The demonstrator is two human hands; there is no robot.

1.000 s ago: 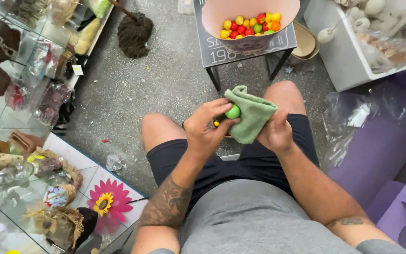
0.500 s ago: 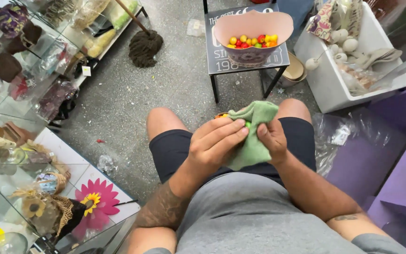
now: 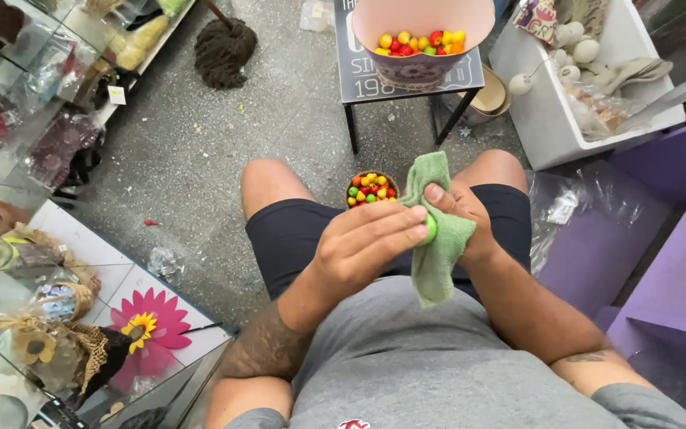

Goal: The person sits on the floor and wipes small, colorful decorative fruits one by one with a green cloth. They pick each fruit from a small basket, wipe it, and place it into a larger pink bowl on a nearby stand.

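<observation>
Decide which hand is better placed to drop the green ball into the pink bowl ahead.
Left, probably: the left hand pinches the green ball, while the right hand holds the green cloth. The pink bowl stands ahead.

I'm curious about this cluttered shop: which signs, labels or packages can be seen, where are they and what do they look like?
Dark sign-style tabletop: ahead under the pink bowl, black with pale lettering.
Small white tag: left shelf, rectangular.
Clear plastic bag: floor at right, crumpled, white label inside.
Clear plastic packet: floor at top, small.
</observation>
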